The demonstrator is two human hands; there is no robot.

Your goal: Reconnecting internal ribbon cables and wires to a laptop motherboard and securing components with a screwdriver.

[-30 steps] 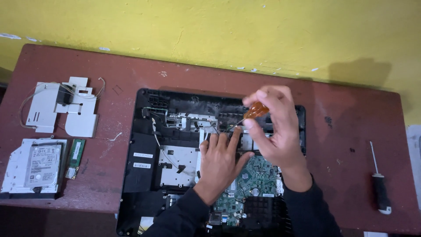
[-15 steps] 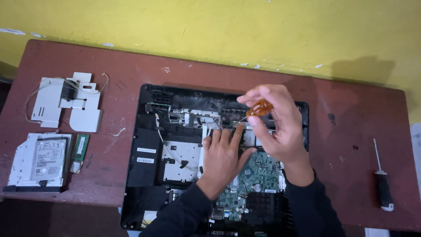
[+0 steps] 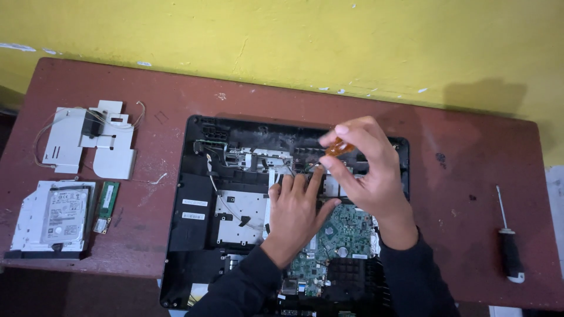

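Yellow wall, red-brown desk [image 3: 458, 176]: an opened black computer chassis [image 3: 188, 235] under repair.

Lower centre, the left hand [image 3: 296, 211] lies flat, fingers spread, on the green circuit board [image 3: 346, 226]; the right hand [image 3: 367, 167] grips an orange-handled screwdriver [image 3: 339, 147] at the upper edge. Hard drive [image 3: 61, 214], memory stick [image 3: 107, 202] and metal bracket [image 3: 111, 152] already lie removed at left; the board remains. A black-handled screwdriver [image 3: 510, 249] rests right. Hands barely shifted since earlier.

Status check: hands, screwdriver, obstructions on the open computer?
Right hand grips amber-handled screwdriver over black opened computer chassis. Left hand flat on the internals, fingertips beside the tip. Thin loose cables nearby.
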